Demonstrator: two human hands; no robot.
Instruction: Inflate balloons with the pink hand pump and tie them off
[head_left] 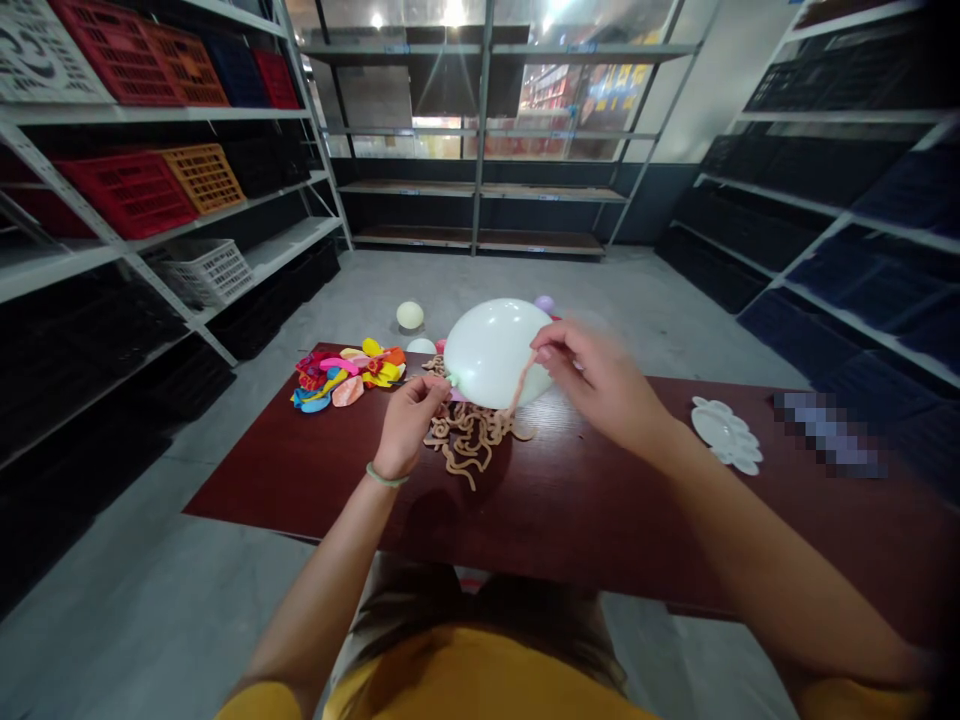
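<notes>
Left hand [409,425] pinching neck of inflated pale balloon [495,352]; right hand [592,378] pinching tan latex strip [469,435]; slack pinch could leak air, overstretching could snap strip

Left hand [409,425] curled, right hand [596,385] pinching, forearms angled inward.

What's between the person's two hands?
The head view shows a big inflated pale balloon between the left hand and right hand, above a tangle of tan long balloons.
</notes>
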